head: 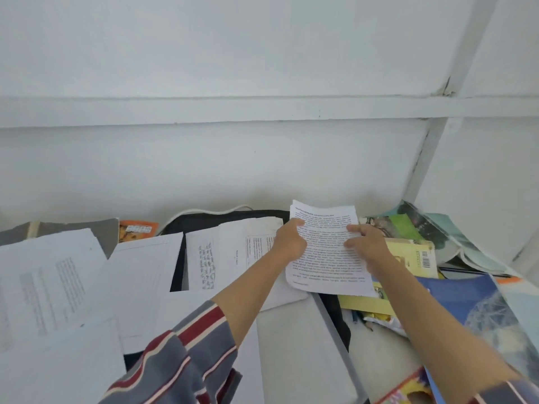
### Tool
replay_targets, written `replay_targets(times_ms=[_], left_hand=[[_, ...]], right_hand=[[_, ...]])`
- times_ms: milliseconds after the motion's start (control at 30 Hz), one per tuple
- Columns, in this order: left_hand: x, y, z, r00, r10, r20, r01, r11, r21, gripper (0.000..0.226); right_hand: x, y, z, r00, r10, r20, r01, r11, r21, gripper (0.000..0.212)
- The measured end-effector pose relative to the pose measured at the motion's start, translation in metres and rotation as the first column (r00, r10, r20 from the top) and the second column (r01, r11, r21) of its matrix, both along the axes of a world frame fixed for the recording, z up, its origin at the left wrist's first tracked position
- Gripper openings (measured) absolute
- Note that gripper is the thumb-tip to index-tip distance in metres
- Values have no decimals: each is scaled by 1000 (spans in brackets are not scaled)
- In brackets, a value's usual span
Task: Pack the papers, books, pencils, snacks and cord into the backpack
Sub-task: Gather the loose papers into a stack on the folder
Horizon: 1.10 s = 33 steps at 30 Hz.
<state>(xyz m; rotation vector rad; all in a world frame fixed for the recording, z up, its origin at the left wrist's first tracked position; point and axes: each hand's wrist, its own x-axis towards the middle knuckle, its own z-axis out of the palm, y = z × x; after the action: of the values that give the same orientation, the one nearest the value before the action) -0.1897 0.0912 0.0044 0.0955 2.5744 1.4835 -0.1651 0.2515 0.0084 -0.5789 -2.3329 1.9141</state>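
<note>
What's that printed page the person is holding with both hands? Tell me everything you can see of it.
The printed page is thin white paper, filled with dense black text in paragraphs under a bold heading. It looks slightly wavy. The left hand grips its left edge, the right hand its right edge. It is held over other papers and a yellow book.

Matt white printed paper sheet [326,252], glossy blue book cover [478,310], striped cloth sleeve [186,354].
</note>
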Motion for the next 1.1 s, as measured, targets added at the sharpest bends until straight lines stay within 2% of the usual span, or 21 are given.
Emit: replay_targets(times_ms=[133,200,333,400,467,567,733,900,967,1067,1100], left_hand=[[-2,-3,9,1000,-4,6,4,997,74,54],[1,-6,17,1000,15,21,-18,985,169,55],[15,-20,38,993,-2,121,-55,884,465,57],[29,-33,53,986,-52,160,-41,847,530,51],[45,-48,63,990,-52,129,-19,869,495,46],[75,-77,68,994,42,105,-81,912,402,41],[147,-119,47,970,192,147,-224,943,247,42],[192,-149,19,931,329,157,-346,934,90,43],[198,-158,8,921,363,140,-368,930,15,39],[209,-162,1,920,378,106,-356,917,-179,35],[211,-163,-1,924,366,112,-343,921,-184,36]], right_hand=[[5,-1,9,1000,-3,-12,3,1000,-6,48],[11,-1,17,1000,0,-31,0,1000,1,50],[25,0,41,998,59,-38,-66,975,-212,41],[35,-4,55,990,131,-45,-138,956,-260,40],[46,-13,64,974,211,-79,-224,942,-250,40],[68,-37,66,949,293,-113,-312,919,-240,40],[111,-88,34,917,398,-37,-396,890,-225,45],[144,-126,5,870,493,23,-481,857,-184,48],[153,-137,-6,869,494,31,-487,865,-122,50],[158,-151,-20,851,520,81,-525,846,89,54],[160,-155,-22,847,522,105,-532,832,154,54]])
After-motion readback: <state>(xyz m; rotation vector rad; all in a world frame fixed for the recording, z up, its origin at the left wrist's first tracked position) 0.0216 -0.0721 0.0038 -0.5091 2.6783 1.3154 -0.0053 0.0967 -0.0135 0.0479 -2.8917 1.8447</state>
